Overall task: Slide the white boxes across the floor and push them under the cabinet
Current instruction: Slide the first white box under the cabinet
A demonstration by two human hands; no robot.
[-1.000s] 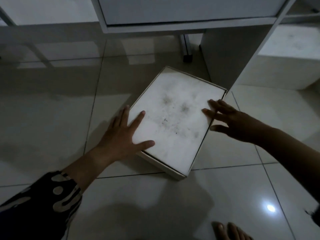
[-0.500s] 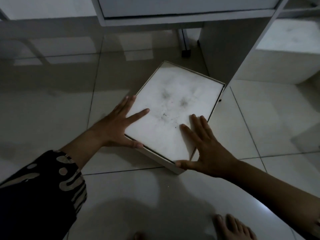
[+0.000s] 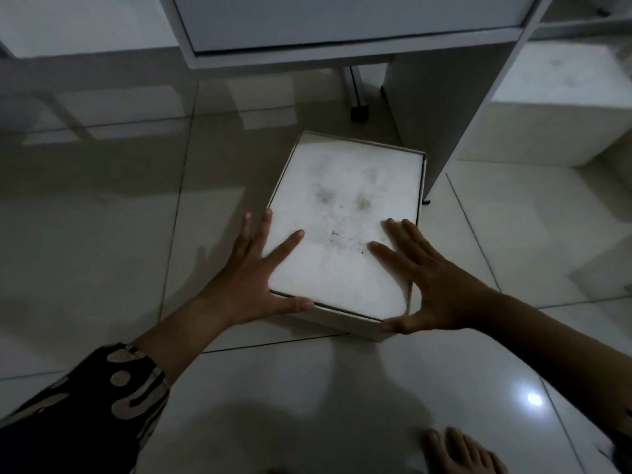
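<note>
Bare foot (image 3: 461,453) nearest, on tiled floor (image 3: 102,251). Left hand (image 3: 253,278) and right hand (image 3: 431,285), fingers straight and spread, are pressing white box (image 3: 345,230) lying before the cabinet (image 3: 342,29).

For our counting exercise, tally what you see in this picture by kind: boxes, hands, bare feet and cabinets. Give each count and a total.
Flat white cardboard boxes, smudged lid: 1
Hands pressed on it, left hand and right hand: 2
Bare feet on the glossy tiled floor: 1
White cabinets: 1
Total: 5
</note>
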